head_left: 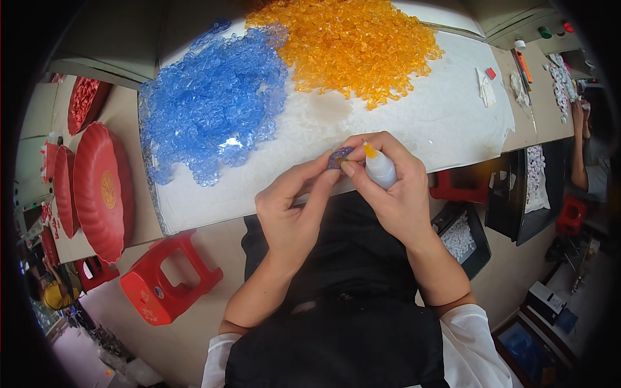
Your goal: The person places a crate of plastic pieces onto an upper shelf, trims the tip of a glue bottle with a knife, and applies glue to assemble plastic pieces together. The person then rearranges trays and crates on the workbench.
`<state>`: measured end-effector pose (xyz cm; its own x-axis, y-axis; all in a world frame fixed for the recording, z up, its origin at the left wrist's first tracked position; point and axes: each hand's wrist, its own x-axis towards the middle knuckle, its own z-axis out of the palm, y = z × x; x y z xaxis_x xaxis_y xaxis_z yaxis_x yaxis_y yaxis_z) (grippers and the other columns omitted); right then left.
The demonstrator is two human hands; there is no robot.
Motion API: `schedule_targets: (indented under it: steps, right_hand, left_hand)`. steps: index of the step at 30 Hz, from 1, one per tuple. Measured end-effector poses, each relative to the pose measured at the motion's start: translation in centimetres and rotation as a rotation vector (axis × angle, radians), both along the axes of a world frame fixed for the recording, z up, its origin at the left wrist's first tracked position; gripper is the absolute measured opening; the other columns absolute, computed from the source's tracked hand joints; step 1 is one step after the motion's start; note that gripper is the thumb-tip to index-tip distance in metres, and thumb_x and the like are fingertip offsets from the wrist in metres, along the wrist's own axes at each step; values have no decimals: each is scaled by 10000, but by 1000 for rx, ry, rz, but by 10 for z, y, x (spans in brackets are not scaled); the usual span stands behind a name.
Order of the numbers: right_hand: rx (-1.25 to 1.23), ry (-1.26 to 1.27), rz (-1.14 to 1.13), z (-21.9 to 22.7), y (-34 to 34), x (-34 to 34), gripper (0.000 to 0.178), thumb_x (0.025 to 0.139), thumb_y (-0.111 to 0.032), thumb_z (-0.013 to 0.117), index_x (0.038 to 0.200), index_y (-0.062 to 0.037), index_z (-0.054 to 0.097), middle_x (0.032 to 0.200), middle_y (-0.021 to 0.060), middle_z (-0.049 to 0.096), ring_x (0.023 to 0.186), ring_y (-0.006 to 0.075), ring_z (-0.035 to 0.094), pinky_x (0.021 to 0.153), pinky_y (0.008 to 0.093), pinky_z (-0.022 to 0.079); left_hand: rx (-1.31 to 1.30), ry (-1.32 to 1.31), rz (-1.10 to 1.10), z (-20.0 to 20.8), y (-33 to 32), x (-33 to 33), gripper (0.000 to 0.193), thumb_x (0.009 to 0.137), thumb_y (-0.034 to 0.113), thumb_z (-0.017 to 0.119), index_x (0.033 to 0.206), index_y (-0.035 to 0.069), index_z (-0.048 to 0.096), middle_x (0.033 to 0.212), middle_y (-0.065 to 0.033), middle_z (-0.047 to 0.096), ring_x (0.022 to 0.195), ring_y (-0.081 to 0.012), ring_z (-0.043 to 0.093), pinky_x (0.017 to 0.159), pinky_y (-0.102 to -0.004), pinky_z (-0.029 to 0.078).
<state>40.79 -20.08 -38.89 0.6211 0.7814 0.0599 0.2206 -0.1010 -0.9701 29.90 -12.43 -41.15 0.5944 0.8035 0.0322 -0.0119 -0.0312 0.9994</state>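
Between the fingertips of my left hand (pixel 292 205) is a small purplish-blue translucent piece (pixel 337 157), pinched just over the front edge of the table. My right hand (pixel 402 194) is wrapped round a white squeeze bottle (pixel 380 171) with a yellow-orange tip and a thin nozzle pointing up. Its thumb and forefinger also reach the small piece, where a bit of amber shows. Beyond my hands lie a heap of clear blue plastic pieces (pixel 213 107) on the left and a heap of clear orange plastic pieces (pixel 356 48) at the back.
White paper (pixel 446 116) covers the table. Red scalloped trays (pixel 103 194) stand at the left, above a red stool (pixel 171 278). To the right are a cutter knife (pixel 522 68), a black bin of white pieces (pixel 460 238) and another person's arm (pixel 577 152).
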Motion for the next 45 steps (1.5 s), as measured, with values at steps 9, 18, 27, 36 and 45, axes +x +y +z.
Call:
schedule_targets:
  steps: [9,18,27,36,45]
  right_hand:
    - [73,86,-45,-6,-5,2,115,744,-41,606,824,3,537,772,75,607,705,106,569,640,239,447]
    - [63,89,-56,0,-6,-1,110,740,-39,607,819,-2,539,767,70,607,706,100,564,636,236,446]
    - [48,58,-55,-4,-3,-1,124,748,-55,602,839,5,543,738,85,606,677,105,577,610,238,449]
    - [-196,150,89,3,-5,18,89,736,-15,609,791,10,543,870,67,579,779,93,516,714,226,412]
    - [-221,-332,200,1,-2,32,130,697,-35,627,784,20,548,864,83,536,752,178,535,689,255,417]
  left_hand:
    - [-147,-39,-92,6,1,0,202,780,-31,566,979,-61,578,897,-128,619,807,-152,600,722,-249,493]
    - [-209,-89,-138,8,1,-2,207,795,-53,534,999,-83,550,954,-168,596,838,-185,597,747,-285,508]
    - [-47,-31,-49,2,0,-1,222,758,-13,601,980,-16,605,865,-98,639,786,-111,599,708,-212,473]
    - [324,185,-219,10,16,2,256,730,-5,615,985,14,604,820,-67,623,759,-134,565,710,-245,438]
    - [770,366,-112,-2,13,8,252,621,100,693,864,81,631,792,-12,527,784,-179,478,698,-302,302]
